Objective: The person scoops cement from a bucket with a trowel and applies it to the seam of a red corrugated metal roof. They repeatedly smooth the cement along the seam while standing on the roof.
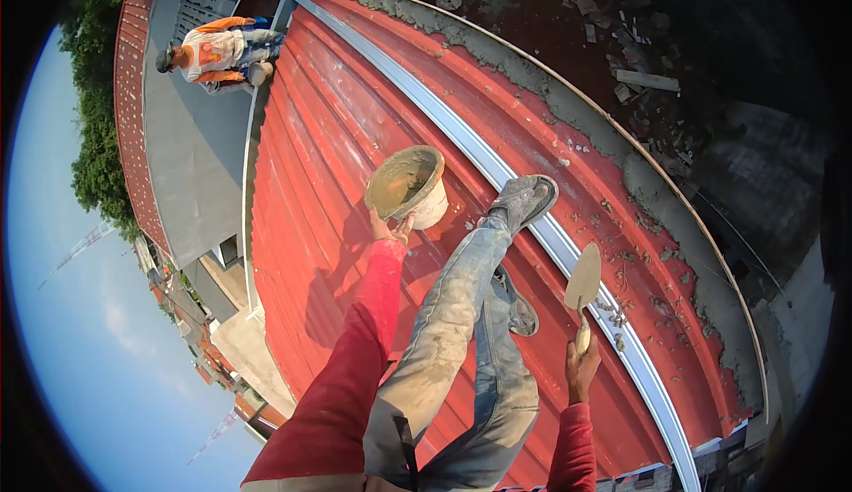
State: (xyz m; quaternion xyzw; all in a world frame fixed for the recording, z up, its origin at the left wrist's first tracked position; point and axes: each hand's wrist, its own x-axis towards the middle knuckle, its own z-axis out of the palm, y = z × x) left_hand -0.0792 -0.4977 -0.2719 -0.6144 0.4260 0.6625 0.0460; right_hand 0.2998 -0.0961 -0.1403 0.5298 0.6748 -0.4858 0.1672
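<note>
My left hand (390, 228) grips the near rim of a white bucket (426, 204), tilted, with grey wet mortar (404, 179) inside, over the red ribbed metal roof (302, 190). In my right hand (580, 363) is a trowel (583, 275), its blade pointing up beside a long silver metal strip (470, 157). Grey mortar bits lie scattered on that strip and on the red sheeting around it. My legs in dirty jeans stretch across the roof between both hands, one sandalled foot (525, 199) resting by the strip to the right of the bucket.
Another worker (213, 53) in an orange-sleeved shirt is at the roof's far left edge beside a grey roof (182, 173). A mortar-covered ledge (657, 204) borders the right side, with a dark, debris-strewn lower area (648, 79) beyond. Trees, rooftops and sky show at the left.
</note>
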